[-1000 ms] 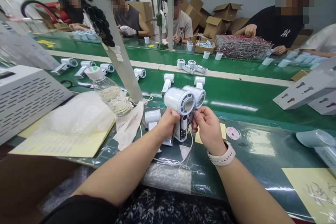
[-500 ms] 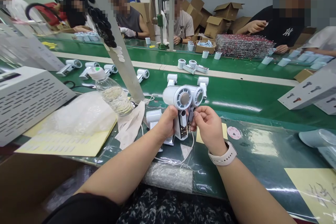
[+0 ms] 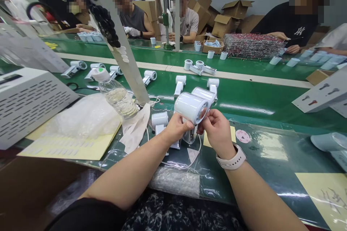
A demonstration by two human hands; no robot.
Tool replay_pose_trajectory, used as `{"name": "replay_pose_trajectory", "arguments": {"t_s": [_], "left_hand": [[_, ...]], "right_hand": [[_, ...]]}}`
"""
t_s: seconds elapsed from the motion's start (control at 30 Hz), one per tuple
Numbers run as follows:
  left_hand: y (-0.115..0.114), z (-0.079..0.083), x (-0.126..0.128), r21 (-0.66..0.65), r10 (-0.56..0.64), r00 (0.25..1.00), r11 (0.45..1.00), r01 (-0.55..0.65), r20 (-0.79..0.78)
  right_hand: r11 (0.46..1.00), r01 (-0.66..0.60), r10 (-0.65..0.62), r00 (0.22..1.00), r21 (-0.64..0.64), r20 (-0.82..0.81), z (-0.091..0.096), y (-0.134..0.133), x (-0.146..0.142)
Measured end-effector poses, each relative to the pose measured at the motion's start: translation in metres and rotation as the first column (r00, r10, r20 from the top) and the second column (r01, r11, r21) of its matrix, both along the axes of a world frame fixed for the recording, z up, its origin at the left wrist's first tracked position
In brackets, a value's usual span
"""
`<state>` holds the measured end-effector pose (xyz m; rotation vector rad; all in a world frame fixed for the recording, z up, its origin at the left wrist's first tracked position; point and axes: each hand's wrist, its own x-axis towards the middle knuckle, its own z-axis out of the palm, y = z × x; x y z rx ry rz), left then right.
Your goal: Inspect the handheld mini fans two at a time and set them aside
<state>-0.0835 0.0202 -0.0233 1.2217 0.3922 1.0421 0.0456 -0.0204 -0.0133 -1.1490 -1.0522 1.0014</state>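
Observation:
My left hand [image 3: 176, 129] is wrapped round a white handheld fan [image 3: 189, 107], its thumb below the round head. The head is tilted, with its ringed end facing right and down; the handle is mostly hidden. Close behind is a second white fan [image 3: 204, 94], tilted much the same way; what supports it is hidden. My right hand [image 3: 218, 130], with a pale watch band [image 3: 231, 157] at the wrist, has thumb and fingers pinched together by the fan's ringed end. Whatever they pinch is hidden. Below, a white cable [image 3: 200, 146] loops over the mat.
More fans [image 3: 180, 85] lie on the green belt [image 3: 244, 94]. Left stand a plastic bottle [image 3: 116, 95], a slanted post [image 3: 127, 65] and a vented grey box [image 3: 38, 101]. A white cloth [image 3: 137, 130] lies near my left forearm. Several co-workers sit across the belt.
The held fan has turned, so its ringed end points right and down instead of at me, and its circuit board is mostly out of sight. The fan behind has tilted likewise.

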Motion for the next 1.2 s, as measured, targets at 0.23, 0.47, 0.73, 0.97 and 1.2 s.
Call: {"name": "replay_pose_trajectory", "arguments": {"t_s": [0.23, 0.47, 0.73, 0.97, 1.2], "left_hand": [[0.0034, -0.0013, 0.0025, -0.114, -0.07, 0.988, 0.99, 0.086, 0.135], [0.0016, 0.0031, 0.0025, -0.093, -0.047, 0.993, 0.994, 0.057, 0.107], [-0.0004, 0.0006, 0.0026, -0.078, -0.012, 0.999, 0.997, 0.014, 0.034], [0.0018, 0.0007, 0.0014, -0.166, -0.076, 0.99, 0.981, 0.096, 0.122], [0.0058, 0.0043, -0.0016, -0.29, -0.138, 0.968, 0.937, 0.196, 0.209]], "right_hand": [[1.0, -0.017, 0.019, 0.993, 0.017, -0.114, 0.001, 0.0006, -0.001], [1.0, -0.012, 0.014, 0.995, 0.015, -0.101, 0.0023, 0.0, -0.0024], [0.999, -0.032, 0.032, 0.998, 0.003, -0.046, -0.0032, 0.0007, -0.0007], [0.999, -0.036, 0.034, 0.992, -0.01, -0.123, -0.0002, 0.0011, -0.0005], [0.997, -0.063, 0.051, 0.959, -0.034, -0.28, -0.0015, 0.0039, -0.0016]]}}
